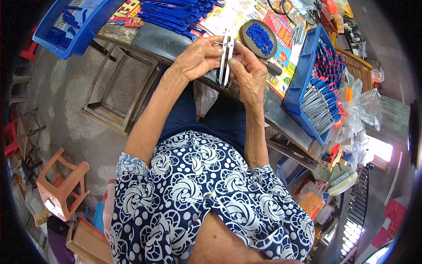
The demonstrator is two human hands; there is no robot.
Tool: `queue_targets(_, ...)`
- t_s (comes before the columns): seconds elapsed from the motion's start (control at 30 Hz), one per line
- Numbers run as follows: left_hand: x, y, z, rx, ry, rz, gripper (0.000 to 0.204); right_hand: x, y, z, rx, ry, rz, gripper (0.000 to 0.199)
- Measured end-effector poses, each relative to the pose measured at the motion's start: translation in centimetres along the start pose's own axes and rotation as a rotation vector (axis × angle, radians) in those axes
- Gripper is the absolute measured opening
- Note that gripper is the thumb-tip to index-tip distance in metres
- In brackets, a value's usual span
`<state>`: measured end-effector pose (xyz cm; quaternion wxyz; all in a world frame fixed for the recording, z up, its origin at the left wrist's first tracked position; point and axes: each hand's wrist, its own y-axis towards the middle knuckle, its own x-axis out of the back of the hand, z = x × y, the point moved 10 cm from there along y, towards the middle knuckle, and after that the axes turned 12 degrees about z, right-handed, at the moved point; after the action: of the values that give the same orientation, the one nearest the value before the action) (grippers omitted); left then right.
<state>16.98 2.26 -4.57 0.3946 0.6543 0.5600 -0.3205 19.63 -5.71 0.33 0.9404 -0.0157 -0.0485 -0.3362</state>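
Observation:
At the edge of the table, both hands hold up a slim silver two-legged metal piece (226, 57), its legs nearly parallel and round rivets showing near the top. My left hand (200, 57) pinches it from the left with thumb and fingers. From the right, my right hand (249, 72) grips it, the thumb against the right leg. Just beyond the right hand sits a shallow round dish (247, 43) with small blue plastic pieces (261, 38) in it. A dark tool handle (274, 68) lies between that dish and the right hand.
Long blue plastic parts (171, 13) are heaped on the table's far left. A blue bin (293, 91) of silver tools with blue and red parts stands at right. Another blue bin (85, 40) is at upper left. A wooden frame (105, 115) and orange stool (66, 182) stand on the floor.

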Motion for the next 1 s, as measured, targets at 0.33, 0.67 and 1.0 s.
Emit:
queue_targets(0.33,-0.2,0.0,-0.1,0.0,0.001,0.009,0.032,0.0,-0.1,0.3,0.007,-0.043,-0.001,0.035)
queue_targets(0.67,-0.1,0.1,0.0,0.002,0.002,0.011,0.031,0.2,-0.1,-0.2,0.007,0.043,0.006,0.035)
queue_targets(1.0,0.1,0.0,0.0,0.01,-0.004,0.008,0.032,0.2,0.1,-0.4,-0.003,0.049,0.014,0.033)
